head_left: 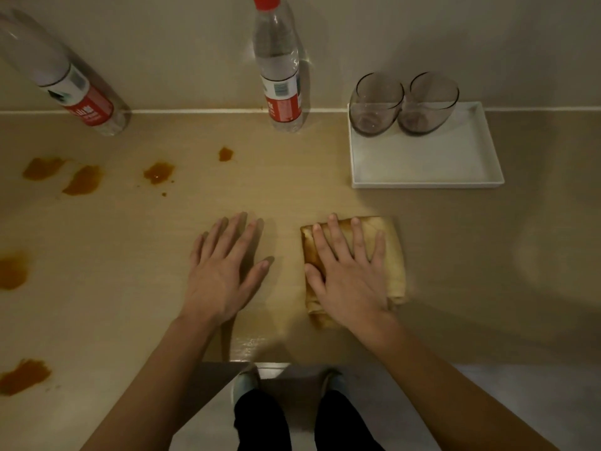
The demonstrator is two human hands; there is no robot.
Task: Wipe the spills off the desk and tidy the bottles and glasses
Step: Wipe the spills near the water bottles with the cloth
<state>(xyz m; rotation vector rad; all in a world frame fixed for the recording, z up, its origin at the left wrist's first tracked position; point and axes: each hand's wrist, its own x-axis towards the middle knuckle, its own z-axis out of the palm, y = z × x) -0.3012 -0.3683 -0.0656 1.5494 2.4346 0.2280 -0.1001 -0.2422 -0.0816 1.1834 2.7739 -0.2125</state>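
Several amber spills (84, 180) lie wet and blotchy on the smooth desk (292, 196), all well left of your hands, so the wiping looks barely begun. Your right hand (349, 271) presses flat, fingers spread, on the folded, stained cloth (395, 258); your left hand (224, 271) rests flat with straight fingers on bare wood. Next, slide the cloth left. Two clear plastic bottles (279, 73) stand by the wall; two rounded glasses (377, 104) sit in the white tray (426, 170).
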